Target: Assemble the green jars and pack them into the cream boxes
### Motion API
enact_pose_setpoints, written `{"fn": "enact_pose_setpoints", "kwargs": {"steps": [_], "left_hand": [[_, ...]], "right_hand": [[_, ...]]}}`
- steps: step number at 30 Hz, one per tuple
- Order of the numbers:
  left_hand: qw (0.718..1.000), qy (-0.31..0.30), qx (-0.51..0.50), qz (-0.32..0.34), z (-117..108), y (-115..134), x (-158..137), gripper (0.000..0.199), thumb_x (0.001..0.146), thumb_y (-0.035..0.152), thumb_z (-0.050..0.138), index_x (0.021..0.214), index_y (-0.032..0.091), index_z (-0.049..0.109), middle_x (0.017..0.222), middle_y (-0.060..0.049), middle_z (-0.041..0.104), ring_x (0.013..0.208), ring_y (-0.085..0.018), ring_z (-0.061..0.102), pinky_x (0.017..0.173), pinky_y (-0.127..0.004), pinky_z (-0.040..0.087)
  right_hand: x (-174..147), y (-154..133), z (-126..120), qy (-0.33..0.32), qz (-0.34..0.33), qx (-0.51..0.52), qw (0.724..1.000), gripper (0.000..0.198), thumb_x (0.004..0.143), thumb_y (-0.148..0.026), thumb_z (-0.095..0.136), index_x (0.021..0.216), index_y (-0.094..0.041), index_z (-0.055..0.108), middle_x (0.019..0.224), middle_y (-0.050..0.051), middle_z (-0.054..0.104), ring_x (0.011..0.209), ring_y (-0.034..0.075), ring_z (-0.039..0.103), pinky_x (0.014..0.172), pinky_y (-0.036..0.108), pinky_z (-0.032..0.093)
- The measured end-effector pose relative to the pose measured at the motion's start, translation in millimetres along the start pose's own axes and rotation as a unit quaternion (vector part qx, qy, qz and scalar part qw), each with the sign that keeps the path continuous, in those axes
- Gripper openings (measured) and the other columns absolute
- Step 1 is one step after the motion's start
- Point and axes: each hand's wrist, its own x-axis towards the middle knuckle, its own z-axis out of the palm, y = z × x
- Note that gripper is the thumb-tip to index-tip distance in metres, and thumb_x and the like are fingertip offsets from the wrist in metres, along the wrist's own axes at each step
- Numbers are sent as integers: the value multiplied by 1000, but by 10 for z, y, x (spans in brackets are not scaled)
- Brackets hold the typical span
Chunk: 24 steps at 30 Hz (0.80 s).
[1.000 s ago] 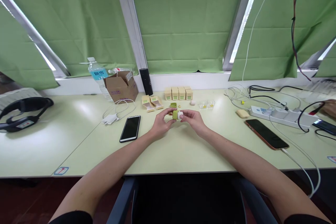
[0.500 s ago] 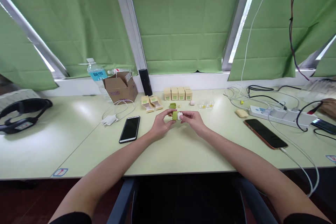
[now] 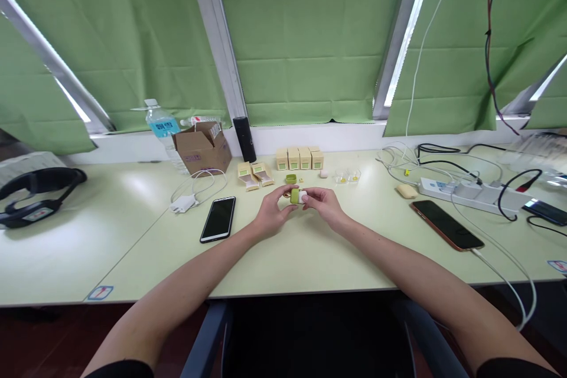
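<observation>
Over the middle of the table, my left hand [image 3: 273, 211] is closed on a small green cover [image 3: 295, 196], with thumb below and fingers above. My right hand [image 3: 326, 205] pinches a small white rounded case [image 3: 303, 196], which looks like an earbud case. Its left end meets the green cover; my fingers partly hide both, so how deep it sits cannot be made out. Just beyond the hands lies a separate small green piece [image 3: 291, 179], with a tiny yellowish piece [image 3: 301, 181] beside it.
Several small cream boxes [image 3: 305, 158] stand behind, with opened cartons [image 3: 257, 175] to their left. A whitish piece [image 3: 323, 174] and clear cups [image 3: 347, 176] lie right. Phones [image 3: 218, 218] [image 3: 446, 224] flank my arms. A cardboard box [image 3: 201, 150], black bottle [image 3: 244, 139] and power strip [image 3: 469, 196] stand farther out.
My hands and the pieces they hold look almost unchanged. Another person's hand at the far right edge has gone out of view. The whole view has shifted slightly.
</observation>
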Motion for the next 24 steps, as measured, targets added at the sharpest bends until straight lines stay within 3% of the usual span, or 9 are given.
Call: {"fn": "enact_pose_setpoints", "kwargs": {"steps": [12, 15, 18, 21, 24], "left_hand": [[997, 25, 60, 30, 130, -14, -64, 45, 93, 26, 65, 136, 21, 53, 129, -13, 66, 116, -27, 63, 99, -43, 52], [999, 22, 32, 14, 138, -8, -48, 48, 96, 30, 62, 141, 20, 51, 136, -15, 62, 118, -27, 62, 99, -42, 52], [999, 32, -33, -21, 136, -33, -12, 52, 97, 39, 60, 145, 20, 49, 141, -17, 59, 122, -27, 61, 100, -41, 51], [989, 17, -133, -68, 118, -54, 29, 58, 97, 48, 60, 146, 18, 49, 137, -17, 61, 115, -25, 64, 97, -39, 53], [974, -25, -201, -106, 102, -28, 49, 61, 94, 53, 64, 141, 16, 55, 121, -14, 68, 98, -22, 66, 86, -35, 54]], "right_hand": [[-28, 14, 75, -3, -1, 33, 999, 56, 66, -57, 89, 102, -18, 70, 84, 5, 76, 72, 20, 72, 80, 44, 64], [-21, 22, 62, -15, -22, 23, 999, 54, 72, -55, 86, 107, -20, 63, 86, 4, 74, 77, 20, 73, 80, 44, 64], [-43, 14, 35, -28, -70, -61, 995, 48, 81, -50, 78, 114, -20, 60, 94, 6, 73, 86, 22, 73, 77, 42, 64], [-88, -10, -9, -15, -183, -246, 952, 46, 86, -38, 74, 125, -22, 57, 115, 11, 69, 92, 22, 70, 73, 39, 62], [-125, -43, -53, -10, -302, -413, 859, 43, 92, -30, 66, 134, -24, 57, 132, 14, 61, 99, 23, 68, 71, 35, 61]]}}
